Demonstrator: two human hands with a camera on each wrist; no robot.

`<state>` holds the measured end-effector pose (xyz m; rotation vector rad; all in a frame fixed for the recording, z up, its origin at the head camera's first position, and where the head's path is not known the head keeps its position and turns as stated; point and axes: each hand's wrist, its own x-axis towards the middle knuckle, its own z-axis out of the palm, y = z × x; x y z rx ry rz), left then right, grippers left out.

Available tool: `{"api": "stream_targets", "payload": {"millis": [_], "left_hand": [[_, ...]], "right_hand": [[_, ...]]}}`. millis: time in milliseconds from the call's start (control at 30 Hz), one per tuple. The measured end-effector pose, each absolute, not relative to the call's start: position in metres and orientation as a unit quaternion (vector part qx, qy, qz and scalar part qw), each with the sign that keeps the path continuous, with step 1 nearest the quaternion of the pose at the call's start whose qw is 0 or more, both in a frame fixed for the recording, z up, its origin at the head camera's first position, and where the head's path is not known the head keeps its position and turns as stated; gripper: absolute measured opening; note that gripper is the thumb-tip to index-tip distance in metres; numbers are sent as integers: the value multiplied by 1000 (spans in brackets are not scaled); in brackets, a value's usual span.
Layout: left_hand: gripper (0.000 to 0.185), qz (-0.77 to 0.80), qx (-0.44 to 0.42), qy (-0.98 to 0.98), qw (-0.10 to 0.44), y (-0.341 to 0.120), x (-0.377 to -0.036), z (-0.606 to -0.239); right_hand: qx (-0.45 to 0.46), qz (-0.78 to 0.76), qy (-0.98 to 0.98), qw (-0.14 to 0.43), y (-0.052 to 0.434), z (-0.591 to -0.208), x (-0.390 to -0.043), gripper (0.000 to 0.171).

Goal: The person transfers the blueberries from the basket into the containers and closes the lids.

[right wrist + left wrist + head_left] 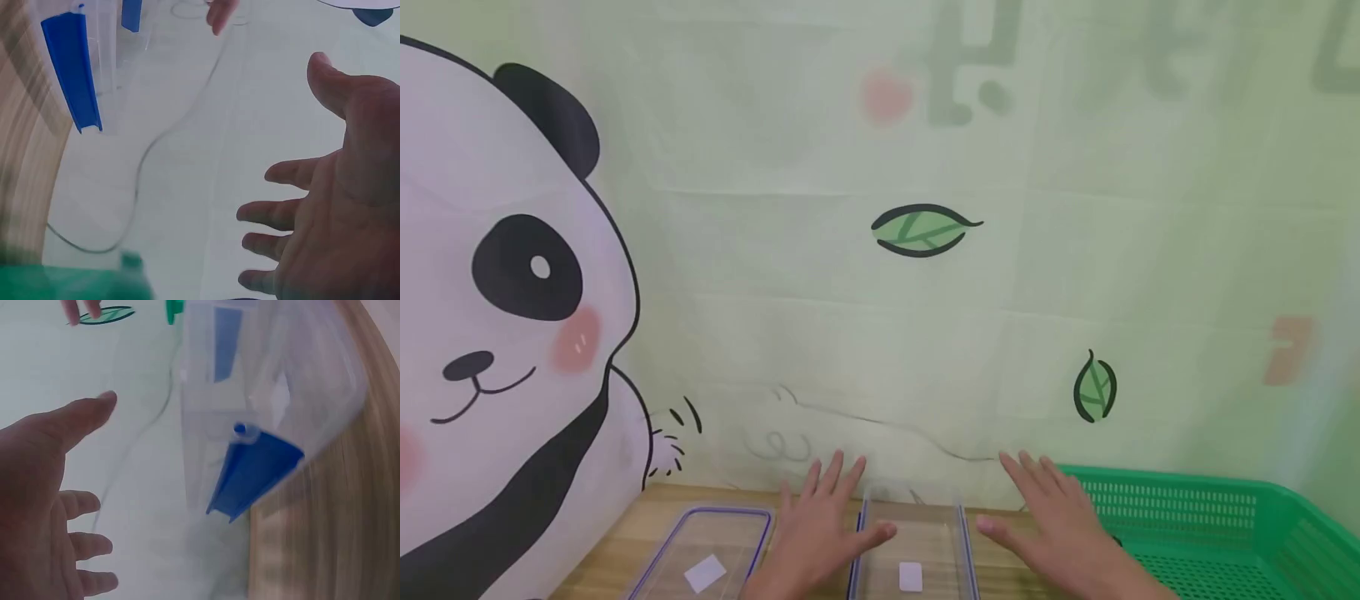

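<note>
A clear plastic box [917, 537] with a white square label [911, 577] stands on the table between my two hands. Its blue latches hang down along the sides, one blue latch [256, 472] large in the left wrist view and another blue latch [74, 69] in the right wrist view. My left hand [816, 533] is spread above the gap between the box and a flat clear lid [722, 533] with a blue seal. On the box's other side, my right hand [1060, 533] is spread beside a green basket [1195, 479]. Both hands hold nothing.
On the lid shows a tilted white label [705, 573]. The wooden table [625, 533] ends against a pale cloth backdrop [760, 250] printed with a panda [535, 350] and leaves. The perforated basket fills the right end of the table.
</note>
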<state>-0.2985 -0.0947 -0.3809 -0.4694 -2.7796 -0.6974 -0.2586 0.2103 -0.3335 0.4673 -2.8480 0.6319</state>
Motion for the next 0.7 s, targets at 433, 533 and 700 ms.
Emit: {"api": "stream_targets", "payload": {"millis": [433,533,700], "left_hand": [[81,-403,-184,-892,93,-95,-307,-384],[74,-442,-169,-878,71,-95,-312,-387],[68,-467,-145,-871,42,-93,-316,-393]], "right_hand": [[169,356,-919,13,278,-293,-254,79],[186,375,-908,21,298,-290,-262,67],[193,380,-904,30,328,-290,-276,53]]}}
